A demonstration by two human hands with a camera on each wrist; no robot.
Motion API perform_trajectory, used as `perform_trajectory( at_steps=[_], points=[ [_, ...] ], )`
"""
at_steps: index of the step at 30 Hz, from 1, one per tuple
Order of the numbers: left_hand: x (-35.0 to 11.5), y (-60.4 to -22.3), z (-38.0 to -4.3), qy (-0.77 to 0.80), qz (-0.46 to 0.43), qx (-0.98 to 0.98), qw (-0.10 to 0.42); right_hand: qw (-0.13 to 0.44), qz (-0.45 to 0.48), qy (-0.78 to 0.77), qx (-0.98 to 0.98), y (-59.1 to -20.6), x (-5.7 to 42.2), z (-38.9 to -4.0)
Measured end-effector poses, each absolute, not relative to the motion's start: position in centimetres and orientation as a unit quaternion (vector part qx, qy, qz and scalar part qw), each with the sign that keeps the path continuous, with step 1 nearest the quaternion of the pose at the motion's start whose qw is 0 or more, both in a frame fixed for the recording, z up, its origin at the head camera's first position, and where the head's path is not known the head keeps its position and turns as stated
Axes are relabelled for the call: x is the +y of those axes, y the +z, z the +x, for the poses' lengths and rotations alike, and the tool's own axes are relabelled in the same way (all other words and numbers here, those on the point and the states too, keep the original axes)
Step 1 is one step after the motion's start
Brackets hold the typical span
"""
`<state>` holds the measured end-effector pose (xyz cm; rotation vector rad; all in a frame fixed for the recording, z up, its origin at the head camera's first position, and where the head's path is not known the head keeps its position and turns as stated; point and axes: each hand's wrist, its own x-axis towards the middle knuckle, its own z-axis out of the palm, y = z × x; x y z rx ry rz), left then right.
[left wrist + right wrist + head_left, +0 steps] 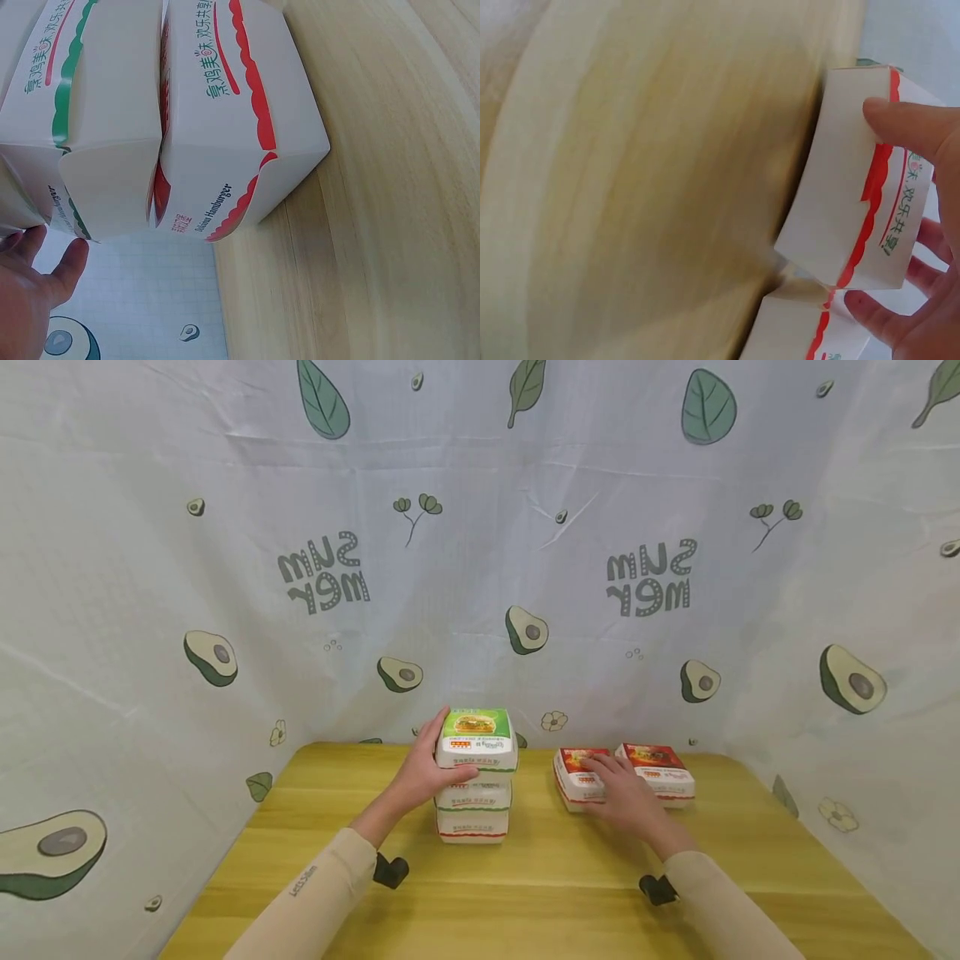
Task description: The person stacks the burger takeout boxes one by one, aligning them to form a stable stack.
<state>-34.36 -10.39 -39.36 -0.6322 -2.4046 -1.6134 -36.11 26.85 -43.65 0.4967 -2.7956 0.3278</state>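
Note:
A stack of three paper burger boxes stands left of centre. On top is a green-lidded burger box (483,745); my left hand (424,770) grips its left side, thumb across the front. Beneath it come a green-edged box (480,798) and a red-edged box (472,829), the lowest on the table. My right hand (628,797) holds a red-lidded burger box (573,783), fingers over the lid and thumb on the near side, as the right wrist view shows. Another red-lidded box (667,770) sits just right of it, partly behind my hand.
The boxes stand toward the far side of a yellowish wooden table (517,893). Behind and beside it hangs a pale curtain (480,577) printed with avocados and leaves. Black wrist mounts (391,870) stick out by both sleeves.

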Motion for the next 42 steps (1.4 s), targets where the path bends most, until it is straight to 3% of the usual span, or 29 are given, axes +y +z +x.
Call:
perform_trajectory(
  at_steps=[42],
  points=[
    [-10.47,-39.25,-34.45,-0.54,-0.21,-0.81,0.09,0.106,0.159,0.144,-0.971,-44.59,27.28,-36.42]
  ],
)
